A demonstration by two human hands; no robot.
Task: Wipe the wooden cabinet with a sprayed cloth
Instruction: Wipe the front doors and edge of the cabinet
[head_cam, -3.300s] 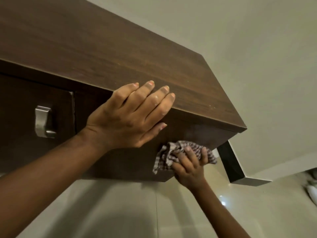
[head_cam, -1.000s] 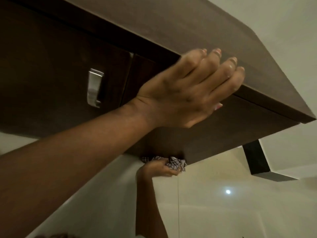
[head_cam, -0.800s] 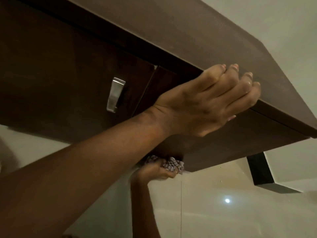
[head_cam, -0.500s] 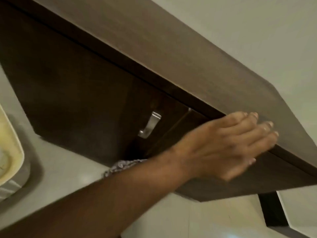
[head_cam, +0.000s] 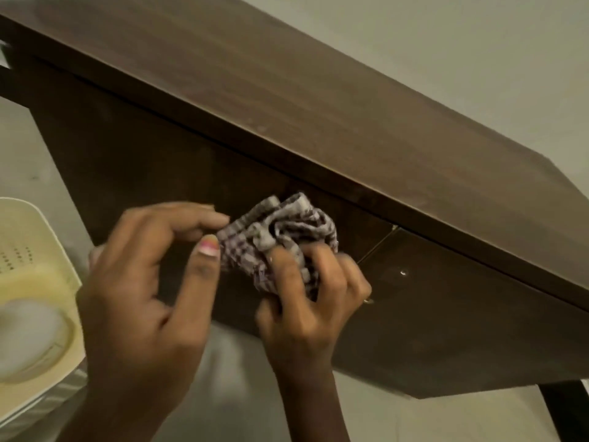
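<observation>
Head view looks up along a dark wooden cabinet (head_cam: 318, 129) set against a pale wall (head_cam: 478, 43). At the far left a cream plastic appliance (head_cam: 28, 282) with a patch of small holes and a round pale part sits at the frame edge, partly cut off, so what it is cannot be told. Just right of it comes the left hand (head_cam: 140, 291), palm toward the cabinet front, its fingers loosely spread and curled; the forefinger and the thumb, with a pinkish nail, reach to the left edge of the checked cloth (head_cam: 280, 237) and touch it. This grip is wide and loose, pinching only the fabric's edge. The cloth itself is bunched into a crumpled wad of grey and dark checks, pressed against the cabinet front just below the overhanging top panel. To its right the right hand (head_cam: 309, 298) has its fingers closed around the lower part of the wad, holding it firmly against the wood. Right of that hand a thin vertical seam (head_cam: 376, 247) splits the front into 2 panels, and a small bright speck (head_cam: 403, 272) shows on the right one. At the lower right corner a dark strip (head_cam: 561, 409) runs down the wall.
</observation>
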